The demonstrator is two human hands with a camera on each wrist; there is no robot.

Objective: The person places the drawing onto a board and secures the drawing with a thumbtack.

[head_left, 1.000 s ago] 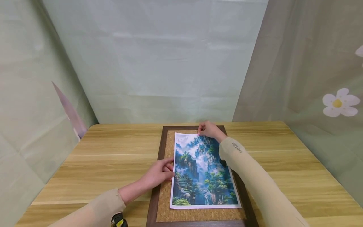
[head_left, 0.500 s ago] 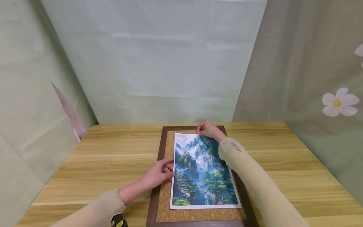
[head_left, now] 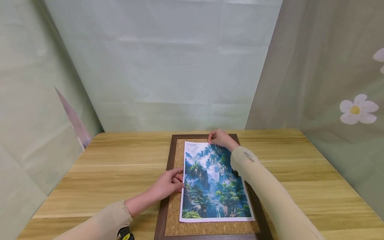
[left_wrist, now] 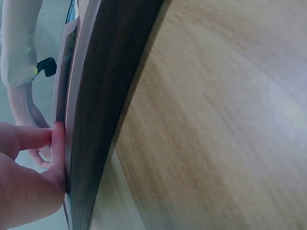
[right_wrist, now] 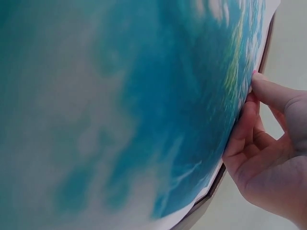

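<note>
cork board (head_left: 174, 213) in dark wooden frame is laid on the bench (head_left: 120, 160) | landscape print (head_left: 214, 181) is spread on it | left edge is pressed by left hand (head_left: 168, 183) | far edge is pinched by right hand (head_left: 220, 137)

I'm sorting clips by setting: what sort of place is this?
Probably a staged recording booth, not a lived-in room: pale green fabric backdrops hang on three sides of one wooden table, which bears only a cork board in a dark frame and a landscape print.
</note>
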